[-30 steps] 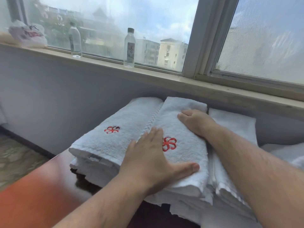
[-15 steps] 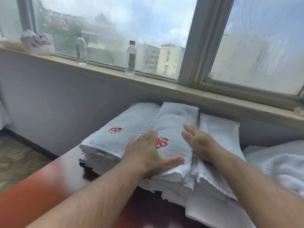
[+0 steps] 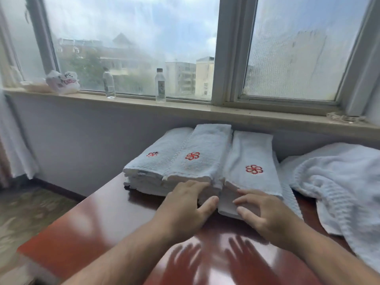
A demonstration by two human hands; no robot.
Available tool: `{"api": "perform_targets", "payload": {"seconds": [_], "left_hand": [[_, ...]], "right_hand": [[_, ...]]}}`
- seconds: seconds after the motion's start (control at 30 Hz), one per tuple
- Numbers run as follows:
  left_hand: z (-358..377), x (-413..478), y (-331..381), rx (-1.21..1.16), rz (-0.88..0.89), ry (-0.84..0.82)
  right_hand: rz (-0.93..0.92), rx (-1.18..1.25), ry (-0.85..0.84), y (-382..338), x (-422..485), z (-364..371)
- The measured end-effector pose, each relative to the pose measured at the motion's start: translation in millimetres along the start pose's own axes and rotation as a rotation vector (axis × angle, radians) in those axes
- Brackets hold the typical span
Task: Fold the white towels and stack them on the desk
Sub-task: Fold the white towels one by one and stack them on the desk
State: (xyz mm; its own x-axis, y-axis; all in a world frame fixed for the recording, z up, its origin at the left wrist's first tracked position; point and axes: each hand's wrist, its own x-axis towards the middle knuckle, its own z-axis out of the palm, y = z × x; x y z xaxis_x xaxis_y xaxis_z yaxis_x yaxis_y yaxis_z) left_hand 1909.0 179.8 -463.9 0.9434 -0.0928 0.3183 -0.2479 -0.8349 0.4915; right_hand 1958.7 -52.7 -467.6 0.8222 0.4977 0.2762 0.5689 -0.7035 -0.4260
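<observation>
Three folded white towels are laid side by side on the glossy red-brown desk [image 3: 98,229], just beyond the hands, each marked with a red flower emblem. The left towel [image 3: 158,159] and the middle towel [image 3: 203,155] are stacked on further folded layers; the right towel [image 3: 253,161] lies touching the middle one.

The left hand [image 3: 185,210] is pressed flat against the near end of the middle stack, fingers spread and nothing gripped. The right hand [image 3: 265,214] is laid on the near end of the right towel, fingers bent slightly and resting on the cloth; no grasp is seen. Both hands are blurred a little, and their reflections are seen in the desk surface below them.

To the right of the right hand, a heap [image 3: 339,186] of unfolded white towels is spread over the desk edge. Beyond the towels, well apart from the hands, two clear bottles [image 3: 160,86] and a crumpled bag [image 3: 62,82] are set on the sill [image 3: 246,112] under the window.
</observation>
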Motion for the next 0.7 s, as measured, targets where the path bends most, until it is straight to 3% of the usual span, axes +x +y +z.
{"api": "perform_targets", "payload": {"seconds": [0.13, 0.27, 0.47, 0.6, 0.7], "left_hand": [[41.8, -5.1, 40.0, -0.088, 0.04, -0.044], [108.3, -2.0, 100.4, -0.158, 0.147, -0.118], [181.3, 13.0, 171.8, -0.13, 0.303, -0.233], [206.7, 43.7, 201.8, -0.269, 0.295, -0.158], [228.9, 58.3, 204.1, -0.423, 0.178, -0.057]], "right_hand": [[0.161, 0.162, 0.258, 33.0, -76.4, -27.5], [0.396, 0.147, 0.516, 86.7, -157.1, -56.6], [0.562, 0.192, 0.655, 136.4, -199.9, -100.8], [0.602, 0.068, 0.761, 169.6, -176.0, -102.9], [0.646, 0.004, 0.754, 196.8, -170.3, -87.5]]}}
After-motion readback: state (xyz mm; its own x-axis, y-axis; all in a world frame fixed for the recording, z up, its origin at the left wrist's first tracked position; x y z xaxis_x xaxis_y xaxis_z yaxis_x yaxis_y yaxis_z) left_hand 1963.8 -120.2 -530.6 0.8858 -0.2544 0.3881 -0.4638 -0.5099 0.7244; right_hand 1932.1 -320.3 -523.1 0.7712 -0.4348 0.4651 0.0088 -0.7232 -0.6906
